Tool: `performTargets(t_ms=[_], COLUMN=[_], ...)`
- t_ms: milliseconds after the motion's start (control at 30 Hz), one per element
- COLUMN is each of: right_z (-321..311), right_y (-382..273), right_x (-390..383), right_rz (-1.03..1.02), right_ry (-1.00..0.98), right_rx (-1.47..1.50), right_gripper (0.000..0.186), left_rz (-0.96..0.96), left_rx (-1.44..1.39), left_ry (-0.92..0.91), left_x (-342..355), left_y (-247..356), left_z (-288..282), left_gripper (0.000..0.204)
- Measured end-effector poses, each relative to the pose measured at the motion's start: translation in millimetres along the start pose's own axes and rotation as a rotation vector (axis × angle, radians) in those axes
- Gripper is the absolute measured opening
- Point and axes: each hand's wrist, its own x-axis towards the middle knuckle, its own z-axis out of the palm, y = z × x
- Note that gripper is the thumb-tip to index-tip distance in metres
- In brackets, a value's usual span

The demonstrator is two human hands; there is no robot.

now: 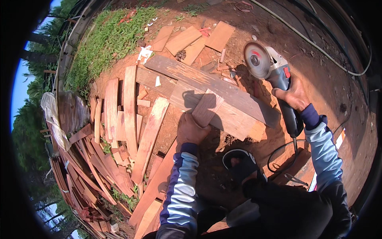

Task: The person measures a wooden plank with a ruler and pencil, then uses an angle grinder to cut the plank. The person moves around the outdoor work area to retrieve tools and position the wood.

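Note:
My right hand (pixel 295 93) is closed round the body of an angle grinder (pixel 281 75), held up to the right of the planks. Its round disc (pixel 257 59) points to the upper left, and whether it spins I cannot tell. With my left hand (pixel 192 130) I grip the near end of a short wooden block (pixel 207 107), which lies over a wide board (pixel 234 117). The shadow of the grinder and hand falls across block and board. Behind them rests a long grey weathered plank (pixel 207 85). A power cord (pixel 295 149) leaves the grinder's lower end.
Loose wooden strips (pixel 130 107) and a large pile of offcuts (pixel 95 171) cover the ground at left. Several flat boards (pixel 221 36) lie beyond the planks. My sandalled foot (pixel 240 163) is close to the board. A pale hose (pixel 314 46) curves along the right.

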Motion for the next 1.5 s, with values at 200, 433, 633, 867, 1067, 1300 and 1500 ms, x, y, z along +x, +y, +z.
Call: performTargets(t_ms=[200,433,633,867,1067,1300,1500], right_z=[-13,-21,-26,-24,-27,-25,-28], right_y=[23,8,18,17,29,36,41], right_x=[-3,-15,-18,-19,-21,-27,-25], right_rz=[-0.013,0.181,0.207,0.219,0.281,0.276,0.288], right_ry=[0.117,0.154,0.178,0.164,0.158,0.178,0.168], right_rx=[0.024,0.206,0.296,0.423,0.511,0.575,0.566], right_gripper=[0.047,0.041,0.039,0.035,0.039,0.041,0.041], left_rz=[0.065,0.658,0.713,0.651,0.647,0.825,0.745], left_rx=[0.100,-0.037,0.004,-0.079,0.015,-0.026,-0.046], left_ry=[0.081,0.296,0.117,0.347,0.358,0.382,0.393], left_x=[-8,40,66,63,62,62,70], left_y=[-1,34,37,54,53,50,55], left_z=[-5,0,23,35,29,33,41], left_gripper=[0.097,0.076,0.034,0.024,0.042,0.021,0.019])
